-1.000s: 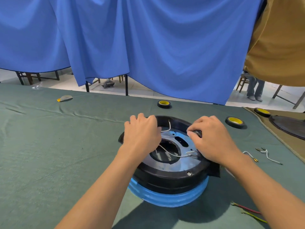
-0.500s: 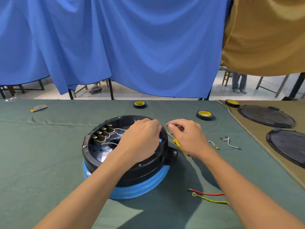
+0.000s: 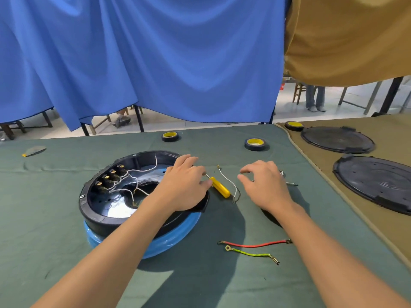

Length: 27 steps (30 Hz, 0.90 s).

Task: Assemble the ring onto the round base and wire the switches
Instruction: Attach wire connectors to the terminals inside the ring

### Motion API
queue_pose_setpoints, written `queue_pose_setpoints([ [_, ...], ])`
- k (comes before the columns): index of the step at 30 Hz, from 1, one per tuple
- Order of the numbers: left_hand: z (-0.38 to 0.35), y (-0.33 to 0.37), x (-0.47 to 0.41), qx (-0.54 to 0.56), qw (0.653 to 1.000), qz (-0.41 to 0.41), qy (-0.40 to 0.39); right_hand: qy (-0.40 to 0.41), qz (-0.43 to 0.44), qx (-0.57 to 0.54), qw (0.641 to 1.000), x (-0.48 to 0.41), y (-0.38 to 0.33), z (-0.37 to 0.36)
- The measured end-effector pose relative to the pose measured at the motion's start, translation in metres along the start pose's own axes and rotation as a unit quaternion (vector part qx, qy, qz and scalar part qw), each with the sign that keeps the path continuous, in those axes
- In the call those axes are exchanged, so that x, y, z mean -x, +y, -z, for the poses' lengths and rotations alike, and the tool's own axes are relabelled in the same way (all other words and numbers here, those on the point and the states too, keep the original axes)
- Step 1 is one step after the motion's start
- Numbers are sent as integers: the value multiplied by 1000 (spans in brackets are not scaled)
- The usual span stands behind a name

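While the left hand [image 3: 184, 185] lies on the right-hand rim of the black ring [image 3: 93, 215], I can see that ring seated on the blue round base [image 3: 173, 240], left of centre on the green cloth [image 3: 44, 218]; a row of switches [image 3: 110, 180] lines the ring's inner left wall, with white wires [image 3: 142, 170] running from them across the metal floor inside; the left fingertips reach the bare metal end of a yellow-handled tool [image 3: 220, 190] lying just beside the ring, though from my seat I cannot tell whether they pinch it or merely touch it; the right hand [image 3: 264, 185] hovers over the cloth to the right of the tool, fingers loosely curled and grasping nothing; a loose white wire [image 3: 228, 181] curves between the tool and that hand; nearer me lie a red wire [image 3: 253, 245] and a green-yellow wire [image 3: 249, 254], side by side; two tape rolls [image 3: 170, 136] sit on the far part of the green cloth, and two black round covers [image 3: 375, 183] rest on the tan cloth [image 3: 387, 125] at the right.
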<state>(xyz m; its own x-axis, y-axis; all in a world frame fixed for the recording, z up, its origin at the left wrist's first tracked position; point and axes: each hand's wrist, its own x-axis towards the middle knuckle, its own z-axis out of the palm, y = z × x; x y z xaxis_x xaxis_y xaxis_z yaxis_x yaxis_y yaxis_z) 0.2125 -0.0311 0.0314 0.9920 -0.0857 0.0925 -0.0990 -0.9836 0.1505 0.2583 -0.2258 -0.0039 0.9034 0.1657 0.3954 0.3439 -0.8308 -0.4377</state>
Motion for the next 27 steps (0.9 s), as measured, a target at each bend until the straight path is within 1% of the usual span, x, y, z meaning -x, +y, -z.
queue_pose_setpoints([
  [2,1,1,0,8,1000,-1,3,-18,24,28,999,4,-5,-2],
  [5,3,3,1,15,1000,-1,12,-45,37,108,992,10,-19,-10],
  [10,5,3,2,31,999,-8,17,4,-50,122,991,17,-36,-16],
  [13,6,3,3,41,999,-13,22,1,-76,139,987,18,-40,-15],
  [17,8,3,5,46,999,-15,15,-20,-80,154,985,19,-42,-16],
  [19,9,3,5,51,998,-18,18,-22,-73,169,983,21,-43,-17],
  [21,12,5,7,76,996,-11,39,-1,-60,176,983,22,-46,-18],
  [24,15,8,12,173,980,-6,98,54,-11,164,985,22,-48,-19],
  [27,16,8,15,263,953,-7,148,80,48,140,986,21,-51,-21],
])
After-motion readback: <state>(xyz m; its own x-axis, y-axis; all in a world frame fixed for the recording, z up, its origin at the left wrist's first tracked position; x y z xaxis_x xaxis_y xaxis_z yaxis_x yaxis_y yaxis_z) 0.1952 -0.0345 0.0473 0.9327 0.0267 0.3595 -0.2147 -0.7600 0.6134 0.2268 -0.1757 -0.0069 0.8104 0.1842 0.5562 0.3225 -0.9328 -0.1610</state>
